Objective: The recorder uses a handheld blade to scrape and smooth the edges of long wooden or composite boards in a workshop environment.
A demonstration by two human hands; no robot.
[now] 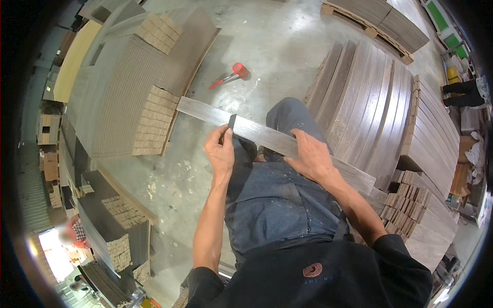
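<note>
A long, narrow grey wood-grain plank point(257, 132) lies across my thighs, slanting from upper left to lower right. My left hand point(221, 149) pinches a small dark flat strip point(232, 121) between thumb and fingers. The strip stands across the plank's left part; its exact kind I cannot make out. Over the plank's right part lies my right hand point(310, 156), fingers across its top and thumb along the near edge, holding it. The right forearm covers some of the plank's lower right end.
A red mallet point(239, 70) lies on the concrete floor point(179, 205) ahead. Stacked boards point(113, 97) rise at the left, with more plank stacks point(364, 92) close on the right. A loaded pallet point(370, 32) stands at the far right. Other people are at the edges.
</note>
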